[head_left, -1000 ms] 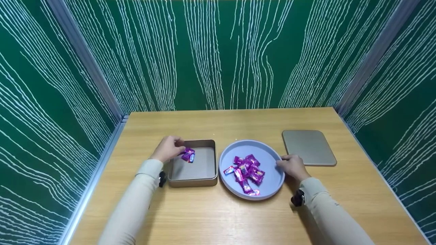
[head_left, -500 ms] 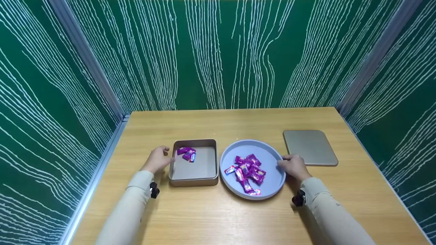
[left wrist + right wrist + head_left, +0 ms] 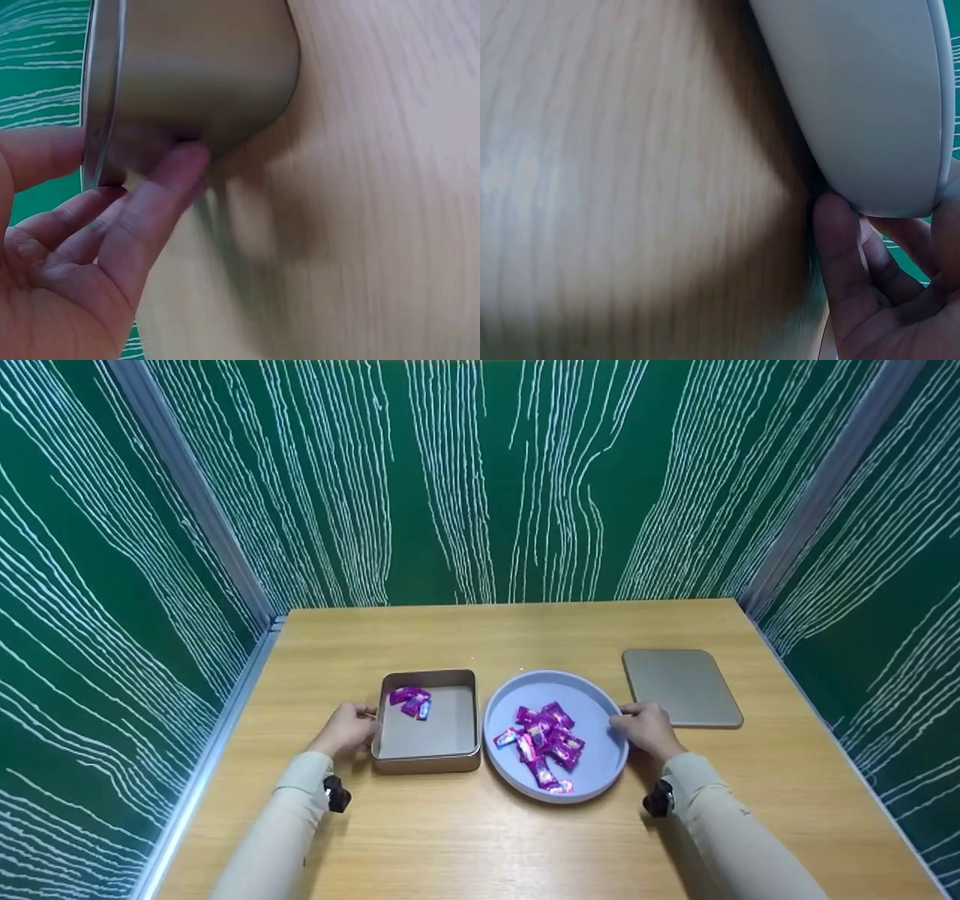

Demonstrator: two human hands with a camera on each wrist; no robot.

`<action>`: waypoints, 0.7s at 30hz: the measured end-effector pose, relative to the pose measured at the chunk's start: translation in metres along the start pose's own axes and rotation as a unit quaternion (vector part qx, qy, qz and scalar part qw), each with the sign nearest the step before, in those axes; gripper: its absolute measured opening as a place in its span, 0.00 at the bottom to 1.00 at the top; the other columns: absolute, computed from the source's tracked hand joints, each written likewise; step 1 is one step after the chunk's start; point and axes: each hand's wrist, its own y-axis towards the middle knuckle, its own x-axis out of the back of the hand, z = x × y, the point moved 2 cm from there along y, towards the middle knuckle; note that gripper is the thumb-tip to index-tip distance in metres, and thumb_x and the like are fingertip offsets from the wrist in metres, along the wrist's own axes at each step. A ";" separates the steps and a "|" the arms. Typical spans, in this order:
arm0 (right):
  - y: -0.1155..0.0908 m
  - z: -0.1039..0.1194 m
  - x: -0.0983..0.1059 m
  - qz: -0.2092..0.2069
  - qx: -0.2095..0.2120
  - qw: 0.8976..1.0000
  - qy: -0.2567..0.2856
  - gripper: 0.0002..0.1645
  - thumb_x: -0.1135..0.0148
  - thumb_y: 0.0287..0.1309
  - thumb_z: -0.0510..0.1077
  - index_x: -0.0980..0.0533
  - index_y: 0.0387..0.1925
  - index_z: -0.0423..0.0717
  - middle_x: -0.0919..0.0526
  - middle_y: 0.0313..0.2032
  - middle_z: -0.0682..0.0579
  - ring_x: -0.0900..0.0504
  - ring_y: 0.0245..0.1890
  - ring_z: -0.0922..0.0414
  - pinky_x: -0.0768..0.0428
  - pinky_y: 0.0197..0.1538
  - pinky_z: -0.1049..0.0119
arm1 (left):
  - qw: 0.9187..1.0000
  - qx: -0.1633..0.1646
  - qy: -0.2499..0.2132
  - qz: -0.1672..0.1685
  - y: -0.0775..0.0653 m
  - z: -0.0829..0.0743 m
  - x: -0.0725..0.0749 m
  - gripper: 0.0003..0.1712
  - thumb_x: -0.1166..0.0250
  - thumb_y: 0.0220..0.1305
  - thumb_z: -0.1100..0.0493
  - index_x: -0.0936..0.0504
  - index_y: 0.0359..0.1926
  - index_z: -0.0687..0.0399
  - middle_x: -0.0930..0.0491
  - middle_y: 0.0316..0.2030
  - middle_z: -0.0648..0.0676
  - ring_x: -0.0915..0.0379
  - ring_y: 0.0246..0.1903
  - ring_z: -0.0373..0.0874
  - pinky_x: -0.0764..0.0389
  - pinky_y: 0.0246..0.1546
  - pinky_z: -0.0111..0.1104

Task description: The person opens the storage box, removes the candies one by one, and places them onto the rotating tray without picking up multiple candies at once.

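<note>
A square metal tin stands without its lid, with several purple-wrapped candies in its far left part. My left hand holds the tin's left side; in the left wrist view one finger presses the outer wall and another digit reaches the rim. To the right, a round pale lilac plate with a raised rim bears a heap of purple candies. My right hand grips this plate's right edge, the thumb over the rim. In the right wrist view a fingertip sits low against its underside.
The tin's flat square lid lies on the wooden table behind and right of the plate. Tin and plate stand almost side by side. Green walls with white streaks close off the back and both sides.
My left hand let go of candies inside the tin, drew back out to the left, and then came to the tin's left wall. My right hand stayed on the plate.
</note>
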 end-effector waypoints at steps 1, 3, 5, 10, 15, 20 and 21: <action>0.000 0.000 0.000 0.000 0.000 1.000 0.000 0.32 0.37 0.66 0.42 0.22 0.66 0.26 0.16 0.62 0.28 0.13 0.56 0.44 0.11 0.60 0.53 | 1.000 -0.003 -0.003 0.001 -0.001 0.000 0.000 0.27 0.40 0.68 0.70 0.24 0.66 0.80 0.15 0.54 0.74 0.15 0.38 0.50 0.10 0.33 0.35; -0.001 0.000 0.000 0.001 0.000 1.000 0.000 0.32 0.37 0.67 0.42 0.23 0.66 0.26 0.16 0.62 0.28 0.13 0.56 0.44 0.11 0.60 0.53 | 1.000 0.000 -0.018 0.006 -0.002 0.002 -0.001 0.27 0.40 0.70 0.69 0.25 0.68 0.80 0.16 0.56 0.75 0.14 0.40 0.51 0.09 0.36 0.37; 0.000 -0.001 0.000 0.000 0.006 1.000 -0.001 0.32 0.36 0.66 0.42 0.22 0.66 0.25 0.16 0.61 0.27 0.13 0.56 0.43 0.10 0.59 0.54 | 0.999 0.006 -0.033 0.008 -0.002 0.003 -0.001 0.28 0.40 0.72 0.69 0.25 0.69 0.79 0.16 0.58 0.75 0.13 0.43 0.52 0.08 0.39 0.39; 0.001 -0.001 0.002 -0.008 0.031 0.999 -0.010 0.28 0.34 0.64 0.41 0.19 0.60 0.25 0.12 0.55 0.29 0.11 0.49 0.46 0.10 0.49 0.64 | 0.999 0.004 -0.045 0.002 -0.003 0.006 -0.001 0.28 0.39 0.71 0.69 0.25 0.69 0.79 0.16 0.57 0.75 0.13 0.41 0.49 0.09 0.36 0.36; -0.001 0.004 0.007 -0.003 0.027 1.000 0.012 0.28 0.30 0.64 0.42 0.19 0.58 0.24 0.10 0.44 0.37 0.14 0.36 0.56 0.15 0.37 0.71 | 0.999 -0.002 -0.046 -0.002 -0.003 0.008 -0.001 0.29 0.38 0.69 0.70 0.26 0.69 0.79 0.15 0.56 0.75 0.16 0.38 0.45 0.12 0.33 0.32; -0.001 0.012 0.015 0.020 -0.011 0.998 0.051 0.36 0.30 0.69 0.45 0.26 0.71 0.29 0.15 0.52 0.37 0.15 0.38 0.54 0.12 0.40 0.64 | 0.999 0.000 -0.044 -0.004 -0.002 0.011 -0.001 0.29 0.38 0.70 0.70 0.25 0.70 0.77 0.15 0.58 0.75 0.15 0.40 0.46 0.09 0.36 0.35; -0.001 0.015 0.017 0.022 -0.008 0.999 0.048 0.37 0.30 0.69 0.45 0.28 0.72 0.30 0.16 0.55 0.35 0.14 0.43 0.51 0.11 0.45 0.62 | 0.999 0.003 -0.044 -0.005 -0.001 0.011 -0.001 0.29 0.38 0.70 0.69 0.25 0.70 0.76 0.15 0.58 0.74 0.15 0.40 0.46 0.09 0.36 0.36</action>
